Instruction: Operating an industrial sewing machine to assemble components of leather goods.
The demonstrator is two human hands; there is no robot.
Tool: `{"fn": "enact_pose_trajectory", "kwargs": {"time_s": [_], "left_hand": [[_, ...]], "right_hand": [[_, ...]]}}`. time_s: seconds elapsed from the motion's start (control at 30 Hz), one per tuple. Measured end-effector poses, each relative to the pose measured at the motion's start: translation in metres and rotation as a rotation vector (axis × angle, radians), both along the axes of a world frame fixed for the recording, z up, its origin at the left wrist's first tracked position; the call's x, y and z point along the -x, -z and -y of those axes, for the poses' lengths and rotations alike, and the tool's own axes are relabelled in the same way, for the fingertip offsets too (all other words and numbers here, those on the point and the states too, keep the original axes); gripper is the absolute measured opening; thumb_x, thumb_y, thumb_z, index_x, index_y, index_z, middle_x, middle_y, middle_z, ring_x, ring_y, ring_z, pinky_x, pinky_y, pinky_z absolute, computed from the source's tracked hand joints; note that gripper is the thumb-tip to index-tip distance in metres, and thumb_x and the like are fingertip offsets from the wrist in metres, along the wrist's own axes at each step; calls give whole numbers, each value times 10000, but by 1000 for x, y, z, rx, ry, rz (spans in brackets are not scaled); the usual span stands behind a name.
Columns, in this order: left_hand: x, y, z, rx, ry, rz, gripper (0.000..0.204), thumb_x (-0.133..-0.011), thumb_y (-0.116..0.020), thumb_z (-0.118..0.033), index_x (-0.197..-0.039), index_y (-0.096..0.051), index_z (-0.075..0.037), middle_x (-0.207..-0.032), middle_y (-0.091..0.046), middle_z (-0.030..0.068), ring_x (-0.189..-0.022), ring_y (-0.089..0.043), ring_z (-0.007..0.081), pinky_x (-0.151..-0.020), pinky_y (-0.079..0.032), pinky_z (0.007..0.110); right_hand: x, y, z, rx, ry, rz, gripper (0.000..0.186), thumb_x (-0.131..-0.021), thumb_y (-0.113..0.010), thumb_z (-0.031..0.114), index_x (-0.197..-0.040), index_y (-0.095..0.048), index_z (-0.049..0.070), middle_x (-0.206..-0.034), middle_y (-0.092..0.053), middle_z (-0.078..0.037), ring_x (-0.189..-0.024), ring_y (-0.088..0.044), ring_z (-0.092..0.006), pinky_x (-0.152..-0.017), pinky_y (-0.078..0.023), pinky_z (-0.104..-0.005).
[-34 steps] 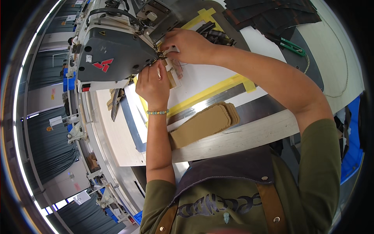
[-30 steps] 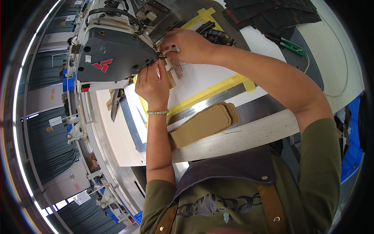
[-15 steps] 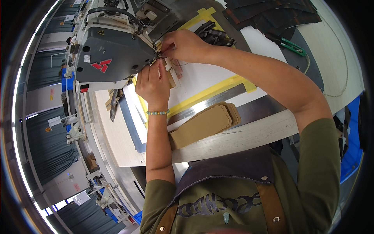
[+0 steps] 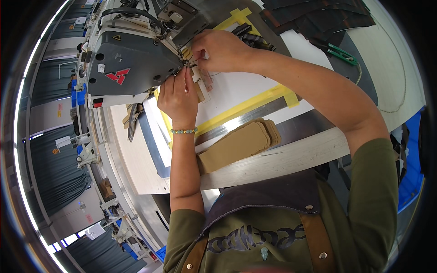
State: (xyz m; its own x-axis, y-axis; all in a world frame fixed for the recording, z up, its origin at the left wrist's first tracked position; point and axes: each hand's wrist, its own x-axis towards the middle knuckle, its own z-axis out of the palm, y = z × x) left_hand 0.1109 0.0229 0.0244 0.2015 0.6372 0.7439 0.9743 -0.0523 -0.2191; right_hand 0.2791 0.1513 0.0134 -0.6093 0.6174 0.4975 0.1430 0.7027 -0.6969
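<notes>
Both of my hands are up at the needle end of a dark grey sewing machine [image 4: 132, 66]. My left hand [image 4: 178, 99], with a beaded bracelet on its wrist, has its thumb and fingertips closed just below the needle area; whatever they pinch is too small to make out. Close by on the right, my right hand [image 4: 223, 51] has thumb and forefinger bent together beside the needle, their tips partly hidden. A thin dark thread-like line curves below it. Under the hands, a clear guide plate [image 4: 207, 84] lies on a white sheet [image 4: 241, 86] edged with yellow tape.
Tan cut pieces [image 4: 236, 143] are stacked near the table's front edge. Dark strips [image 4: 252, 38] lie behind my right hand. At the far right are dark panels [image 4: 318, 18] and a green-handled tool [image 4: 342, 55] with a cord. A blue bin [image 4: 412, 159] stands beyond the right edge.
My right hand has shifted slightly right, away from the needle, and its fingers have turned, showing a gap between thumb and forefinger. My left hand has stayed almost in place.
</notes>
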Motion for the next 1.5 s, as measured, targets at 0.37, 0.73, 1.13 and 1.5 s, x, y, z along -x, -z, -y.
{"fn": "enact_pose_trajectory", "kwargs": {"time_s": [0.37, 0.73, 1.13, 1.5], "left_hand": [[-35, -29, 12, 187, 324, 123, 238, -846, -847, 7, -1065, -771, -46, -1068, -770, 102, -989, -720, 295, -873, -588, 390], [-32, -19, 47, 636, 389, 873, 69, -939, -808, -20, -1003, -780, -25, -1007, -786, 73, -878, -727, 136, -826, -589, 289], [-20, -1, 40, 561, 291, 1425, 194, -1053, -723, -151, -1082, -808, 21, -909, -798, 43, -811, -677, 62, -714, -517, 224], [-36, -25, 43, 567, 208, 1228, 188, -1040, -736, -155, -1021, -792, 24, -830, -762, 33, -672, -569, 59, -648, -463, 235]], "right_hand": [[-48, -68, -4, 258, -440, 466, 91, -780, -739, 99, -742, -700, 26, -667, -663, -45, -608, -597, -203, -607, -488, -373], [-82, -65, 20, 378, -546, 595, 117, -823, -750, 122, -857, -734, 11, -847, -710, -67, -810, -668, -174, -742, -521, -324], [-326, -110, -63, -157, 463, 413, 247, -924, -774, 120, -1166, -754, 77, -1197, -729, -76, -1052, -689, -194, -839, -537, -350], [-308, -68, -126, -783, 951, 782, 188, -838, -731, 75, -1014, -786, 39, -1687, -447, -132, -1569, -386, -356, -1208, -387, -614]]}}
